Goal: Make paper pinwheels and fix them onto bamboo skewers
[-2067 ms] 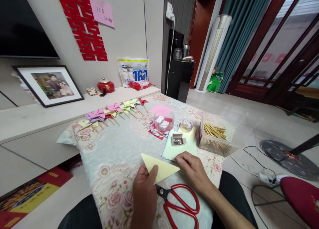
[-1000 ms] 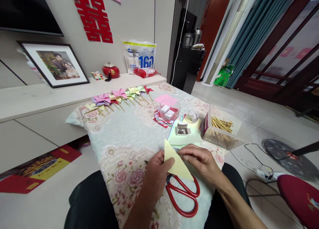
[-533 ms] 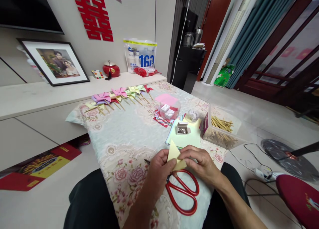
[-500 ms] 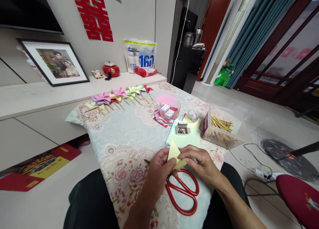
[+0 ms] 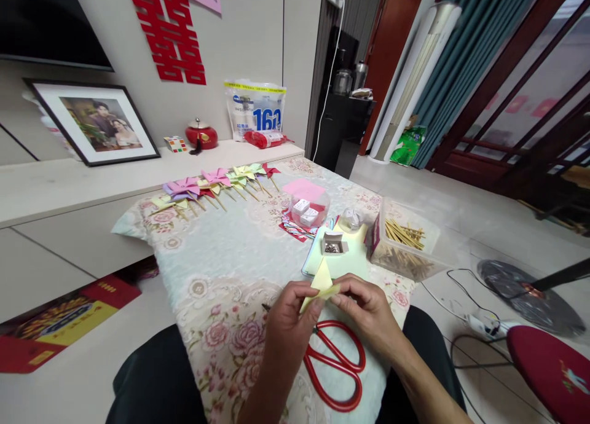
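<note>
A small pale yellow sheet of folded paper [image 5: 323, 275] is pinched between both hands above the near part of the table. My left hand [image 5: 291, 313] grips its left side, thumb in front. My right hand [image 5: 364, 301] holds the right side, where a folded edge lies under the fingers. Just below the hands lie scissors [image 5: 338, 364] with red handles; my left hand hides much of the blades. Beyond the hands, a small open box [image 5: 334, 244] of metal pins or fasteners sits on a stack of pale green paper [image 5: 354, 265].
Several paper pinwheels [image 5: 216, 179] on sticks lie along the table's far left edge. A clear tub [image 5: 405, 246] of thin sticks stands at the right. A round clear container [image 5: 308, 210] holds small white boxes. Pink paper [image 5: 302, 187] lies behind it.
The yellow paper has been tilted and its lower edge folded over between my fingers. Both hands stay close together over the scissors. The camera view has shifted slightly.
</note>
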The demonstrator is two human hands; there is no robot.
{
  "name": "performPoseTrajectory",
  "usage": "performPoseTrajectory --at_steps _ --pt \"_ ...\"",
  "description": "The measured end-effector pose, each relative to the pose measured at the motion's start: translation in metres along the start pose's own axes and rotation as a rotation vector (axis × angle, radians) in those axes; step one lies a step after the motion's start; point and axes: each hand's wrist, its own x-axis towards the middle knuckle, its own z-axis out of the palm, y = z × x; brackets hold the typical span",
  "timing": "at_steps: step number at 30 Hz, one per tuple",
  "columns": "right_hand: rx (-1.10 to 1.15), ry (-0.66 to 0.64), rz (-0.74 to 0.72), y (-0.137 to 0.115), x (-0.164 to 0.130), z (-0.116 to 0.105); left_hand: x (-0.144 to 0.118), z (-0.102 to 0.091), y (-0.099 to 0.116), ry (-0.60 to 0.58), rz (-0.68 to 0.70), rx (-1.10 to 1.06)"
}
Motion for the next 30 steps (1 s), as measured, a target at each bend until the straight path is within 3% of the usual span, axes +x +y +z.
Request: performPoseTrajectory --at_steps 6,18,30 --pt "0.051 -0.005 0.034 0.000 -0.001 0.002 -0.002 0.002 0.003 0.043 -0.129 -0.048" --pt "0.167 0.162 0.190 -0.001 -0.001 0.009 -0.004 0.007 0.009 0.045 -0.261 -0.043" --pt "0.115 0.112 0.211 -0.004 0.000 0.007 -0.004 0.005 0.001 0.047 -0.244 -0.021"
